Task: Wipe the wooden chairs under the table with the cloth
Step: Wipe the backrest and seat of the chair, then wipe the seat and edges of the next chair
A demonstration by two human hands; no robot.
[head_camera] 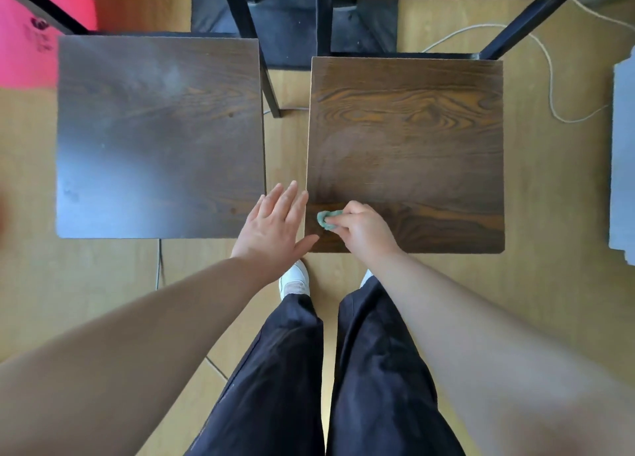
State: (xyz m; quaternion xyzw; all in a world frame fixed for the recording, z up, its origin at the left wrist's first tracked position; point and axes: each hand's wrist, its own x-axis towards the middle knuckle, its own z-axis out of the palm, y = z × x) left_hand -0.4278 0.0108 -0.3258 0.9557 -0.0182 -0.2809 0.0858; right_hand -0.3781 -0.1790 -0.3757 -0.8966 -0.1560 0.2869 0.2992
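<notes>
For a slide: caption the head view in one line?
Right hand presses a green cloth on the near corner of the right chair seat; left hand open alongside.

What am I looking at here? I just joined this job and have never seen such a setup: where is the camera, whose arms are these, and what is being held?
There is no machine. A person works with bare hands, and the single picture comes from a camera worn on their head, looking down past their arms, dark trousers and a white shoe. Two dark wooden chairs stand side by side on the light floor: you see the left seat and the right seat from above. The right hand pinches a small green cloth against the near left corner of the right seat. The left hand holds nothing; it is open, fingers straight, over the gap between the seats. Whether it touches a seat I cannot tell. A white cord lies on the floor at the right.
</notes>
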